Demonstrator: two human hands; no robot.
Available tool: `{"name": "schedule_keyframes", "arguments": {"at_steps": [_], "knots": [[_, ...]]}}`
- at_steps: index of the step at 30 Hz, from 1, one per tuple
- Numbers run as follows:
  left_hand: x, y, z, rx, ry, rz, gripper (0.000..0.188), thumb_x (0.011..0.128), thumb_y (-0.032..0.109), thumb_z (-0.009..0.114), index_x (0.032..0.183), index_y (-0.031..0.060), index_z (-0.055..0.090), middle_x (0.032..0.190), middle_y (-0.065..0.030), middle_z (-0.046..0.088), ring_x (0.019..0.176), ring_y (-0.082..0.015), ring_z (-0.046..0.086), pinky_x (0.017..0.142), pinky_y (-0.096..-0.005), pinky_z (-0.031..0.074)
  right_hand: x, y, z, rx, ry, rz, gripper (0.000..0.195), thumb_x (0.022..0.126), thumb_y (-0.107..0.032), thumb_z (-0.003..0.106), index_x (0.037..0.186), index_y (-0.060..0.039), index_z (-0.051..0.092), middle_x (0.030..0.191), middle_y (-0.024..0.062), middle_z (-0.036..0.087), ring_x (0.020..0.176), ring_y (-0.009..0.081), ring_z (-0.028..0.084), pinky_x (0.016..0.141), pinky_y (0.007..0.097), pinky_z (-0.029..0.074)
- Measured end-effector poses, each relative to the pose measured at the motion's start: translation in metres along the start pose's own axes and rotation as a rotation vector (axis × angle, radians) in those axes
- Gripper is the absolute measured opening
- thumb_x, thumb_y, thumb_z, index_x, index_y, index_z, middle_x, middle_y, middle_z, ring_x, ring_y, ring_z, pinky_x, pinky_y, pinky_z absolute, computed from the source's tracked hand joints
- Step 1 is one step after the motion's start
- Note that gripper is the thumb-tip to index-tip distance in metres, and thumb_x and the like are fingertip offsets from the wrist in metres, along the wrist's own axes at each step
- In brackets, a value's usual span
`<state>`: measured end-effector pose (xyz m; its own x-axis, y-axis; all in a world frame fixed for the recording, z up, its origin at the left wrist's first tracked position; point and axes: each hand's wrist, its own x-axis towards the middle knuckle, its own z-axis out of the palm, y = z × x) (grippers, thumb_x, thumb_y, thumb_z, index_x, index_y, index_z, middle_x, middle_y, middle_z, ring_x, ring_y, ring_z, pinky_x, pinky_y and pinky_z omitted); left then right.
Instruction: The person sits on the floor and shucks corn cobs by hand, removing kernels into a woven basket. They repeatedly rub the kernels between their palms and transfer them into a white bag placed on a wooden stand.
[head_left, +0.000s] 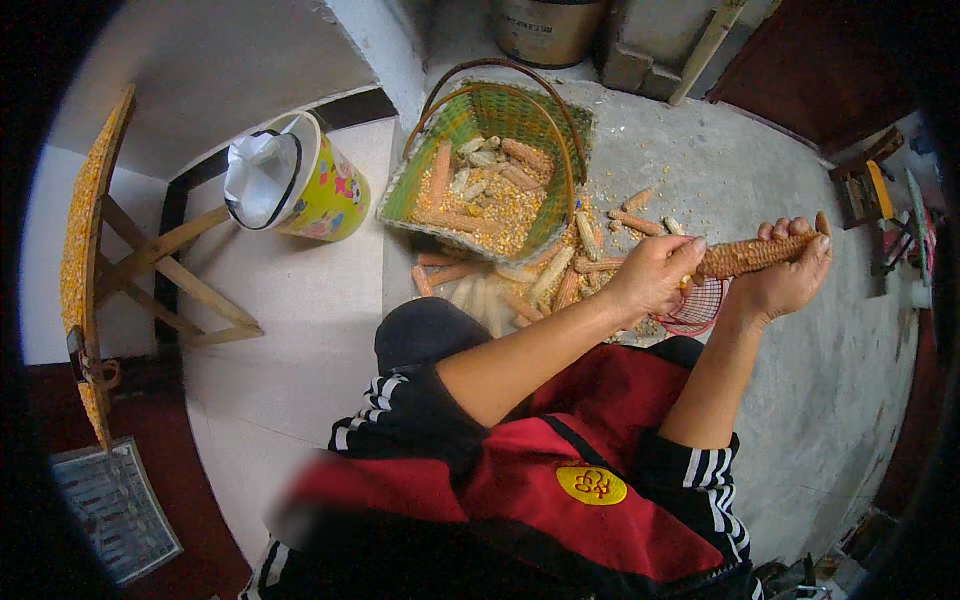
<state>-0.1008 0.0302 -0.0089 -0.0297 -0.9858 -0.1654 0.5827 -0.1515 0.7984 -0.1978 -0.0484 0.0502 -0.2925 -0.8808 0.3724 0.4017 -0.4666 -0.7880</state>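
Note:
Both my hands are on one reddish-brown corn cob (757, 256), which looks bare of kernels over the part I can see. My right hand (799, 281) is closed round it from below and behind, fingers curled over its far side. At its near end, my left hand (660, 274) pinches it, with a few yellow kernels by the fingers. Below the hands, a red plastic mesh basket (699, 307) is partly hidden. A green woven basket (480, 112) with an arched handle holds bare cobs and loose kernels. More cobs (555, 274) lie heaped on the floor beside it.
To the left stand a yellow-green patterned bin (330, 187) with a plastic liner and a wooden trestle (176, 259) under a board with yellow kernels (82, 247). A metallic round container (551, 30) is at the back. Loose kernels dot the concrete floor (645, 142).

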Motion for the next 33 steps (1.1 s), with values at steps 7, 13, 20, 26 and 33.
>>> {"name": "schedule_keyframes", "arguments": {"at_steps": [7,13,20,26,33], "knots": [[-0.005,0.007,-0.001,-0.045,-0.081,-0.052,0.026,0.094,0.028,0.046,0.094,0.0034,0.053,0.058,0.0023,0.042,0.041,-0.0035,0.034,0.034,-0.0207,0.024,0.007,0.003,-0.015,0.064,-0.004,0.044,0.034,0.095,-0.024,0.035,0.116,0.0019,0.042,0.081,0.0078,0.047,0.069,0.0169,0.046,0.058,0.0307,0.042],[-0.005,0.015,-0.007,-0.257,-0.158,-0.207,0.024,0.094,0.032,0.046,0.097,0.0090,0.052,0.069,-0.0030,0.050,0.040,-0.0032,0.031,0.033,-0.0162,0.021,0.009,-0.008,-0.012,0.141,-0.021,0.068,0.033,0.094,-0.023,0.035,0.117,0.0010,0.042,0.082,0.0069,0.045,0.070,0.0163,0.044,0.061,0.0302,0.040],[0.005,0.010,-0.026,-0.598,-0.243,-0.180,0.020,0.091,0.027,0.049,0.089,0.0077,0.051,0.068,-0.0031,0.050,0.040,-0.0040,0.029,0.032,-0.0164,0.019,-0.002,-0.021,0.073,0.340,-0.153,-0.013,0.030,0.093,-0.021,0.035,0.111,0.0013,0.043,0.083,0.0103,0.050,0.070,0.0208,0.050,0.073,0.0407,0.048],[0.005,0.025,-0.020,-0.560,-0.137,-0.180,0.021,0.090,0.030,0.051,0.085,0.0102,0.050,0.068,-0.0017,0.049,0.040,-0.0045,0.031,0.032,-0.0169,0.020,-0.020,0.005,0.103,-0.244,-0.466,-0.066,0.033,0.094,-0.024,0.043,0.114,0.0012,0.053,0.114,0.0111,0.056,0.110,0.0200,0.050,0.098,0.0308,0.034],[0.009,0.044,-0.005,-0.542,0.055,0.262,0.024,0.092,0.027,0.046,0.082,0.0055,0.051,0.070,-0.0028,0.051,0.044,-0.0048,0.039,0.035,-0.0182,0.028,-0.047,0.033,0.013,0.242,-0.237,0.740,0.049,0.094,-0.036,0.039,0.120,0.0049,0.048,0.118,0.0150,0.054,0.111,0.0257,0.050,0.098,0.0368,0.036]]}}
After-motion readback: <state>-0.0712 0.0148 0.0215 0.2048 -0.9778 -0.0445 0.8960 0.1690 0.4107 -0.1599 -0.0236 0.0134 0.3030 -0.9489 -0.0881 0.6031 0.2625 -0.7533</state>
